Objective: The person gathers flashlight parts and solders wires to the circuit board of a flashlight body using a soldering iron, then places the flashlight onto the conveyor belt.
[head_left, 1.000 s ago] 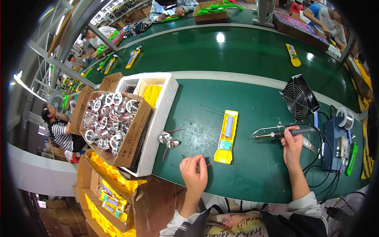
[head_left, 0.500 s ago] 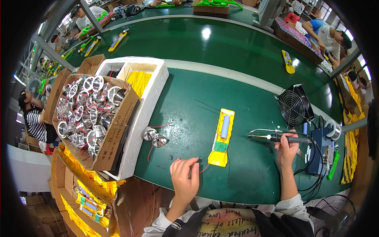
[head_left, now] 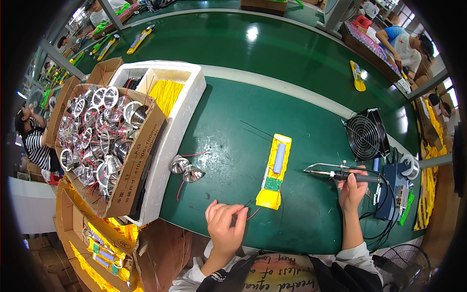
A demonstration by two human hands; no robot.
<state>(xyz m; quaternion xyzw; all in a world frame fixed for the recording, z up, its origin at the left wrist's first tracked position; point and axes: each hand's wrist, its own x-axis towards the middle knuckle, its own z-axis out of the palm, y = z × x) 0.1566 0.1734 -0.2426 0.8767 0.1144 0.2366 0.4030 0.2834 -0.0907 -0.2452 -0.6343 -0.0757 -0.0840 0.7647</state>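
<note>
Pinching red wire (head_left: 253,213) with left hand (head_left: 226,225), gripping soldering iron (head_left: 336,174) in right hand (head_left: 351,193), clear of yellow housing (head_left: 268,200) between on desk (head_left: 233,112). Seemingly positioning wire; next, probably needing to bring iron to circuit board (head_left: 272,184).

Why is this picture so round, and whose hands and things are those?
There's no robot here, just a person working bare-handed. One very wide camera on their head looks down, so straight edges bend near the rim. The right hand has a soldering tool in its grip. The left hand is at a red wire; I can't tell whether it's pinched. On the green table lie a yellow case with a blue cylinder and green circuit board inside, plus two shiny cups. More fill a cardboard box to the left.
</note>
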